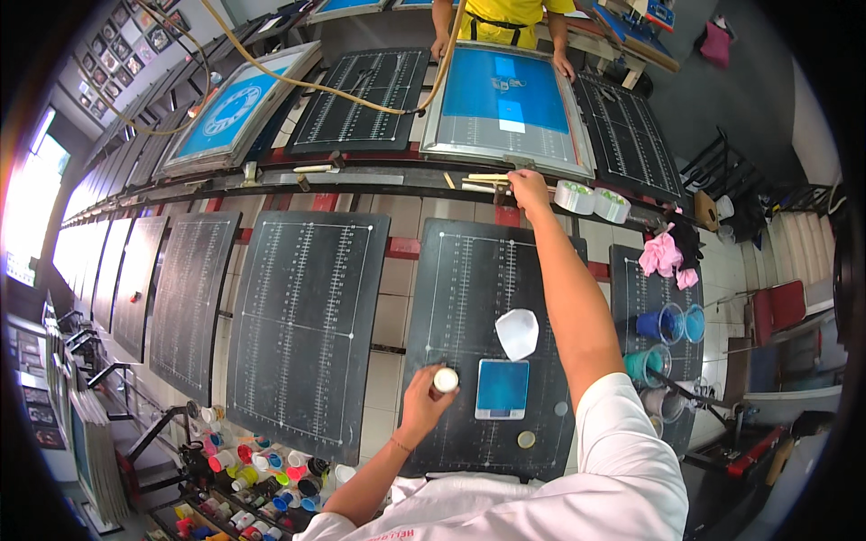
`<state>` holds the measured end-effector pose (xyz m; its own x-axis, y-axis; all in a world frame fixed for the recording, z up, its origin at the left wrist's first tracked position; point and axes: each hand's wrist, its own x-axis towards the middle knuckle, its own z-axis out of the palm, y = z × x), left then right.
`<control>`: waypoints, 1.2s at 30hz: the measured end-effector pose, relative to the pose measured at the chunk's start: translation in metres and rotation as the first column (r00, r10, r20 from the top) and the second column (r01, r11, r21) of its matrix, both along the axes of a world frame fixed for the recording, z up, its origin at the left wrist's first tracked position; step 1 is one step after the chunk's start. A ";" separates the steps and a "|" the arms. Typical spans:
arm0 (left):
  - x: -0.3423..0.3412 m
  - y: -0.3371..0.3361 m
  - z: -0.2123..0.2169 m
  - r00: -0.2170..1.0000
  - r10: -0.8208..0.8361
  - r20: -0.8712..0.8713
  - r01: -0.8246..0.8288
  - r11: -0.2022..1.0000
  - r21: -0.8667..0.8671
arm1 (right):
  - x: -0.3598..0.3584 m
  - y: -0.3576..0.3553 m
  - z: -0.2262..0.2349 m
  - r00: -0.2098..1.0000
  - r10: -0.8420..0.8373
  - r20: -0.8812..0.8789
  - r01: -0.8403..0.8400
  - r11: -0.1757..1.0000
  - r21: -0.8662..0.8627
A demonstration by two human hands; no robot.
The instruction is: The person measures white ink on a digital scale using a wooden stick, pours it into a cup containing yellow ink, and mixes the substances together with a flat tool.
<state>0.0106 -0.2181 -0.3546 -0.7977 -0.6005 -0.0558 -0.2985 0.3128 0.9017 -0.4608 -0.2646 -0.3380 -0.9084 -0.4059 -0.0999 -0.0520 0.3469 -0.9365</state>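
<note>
My left hand (422, 402) is wrapped round a small white jar (446, 380), held upright over the near black board (460, 298). Far ahead, my right hand (529, 191) is stretched out to the rail, its fingers closed at the end of thin pale sticks (485, 178). Between my arms a small digital scale (502, 388) with a blue-green platform lies on the board. Just beyond the scale sits a white plastic cup (517, 334). A small round lid (526, 439) lies nearer to me.
Two tape rolls (592, 201) stand right of my right hand. Across the rail, a person in yellow holds a blue screen frame (507, 99). Blue and teal tubs (651, 365) and a pink cloth (661, 255) lie at right. Several paint jars (271, 462) crowd the lower left.
</note>
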 end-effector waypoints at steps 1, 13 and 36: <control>0.003 0.001 0.001 1.000 -0.017 -0.004 0.017 1.000 0.007 | -0.008 -0.013 -0.007 1.000 -0.014 0.026 0.014 1.000 0.021; 0.010 -0.012 -0.014 0.999 -0.031 -0.033 0.031 0.999 0.020 | 0.030 0.095 0.030 0.981 0.075 -0.179 -0.073 0.997 0.019; 0.023 0.023 -0.016 0.999 0.053 -0.005 -0.053 0.997 -0.057 | 0.344 0.371 -0.043 0.951 0.079 -0.299 0.117 0.803 0.585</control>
<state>0.0339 -0.1952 -0.3710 -0.7649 -0.6439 -0.0179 -0.3131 0.3473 0.8839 -0.1169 0.1064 -0.3809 -0.9401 -0.3384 -0.0407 -0.2768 0.8278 -0.4879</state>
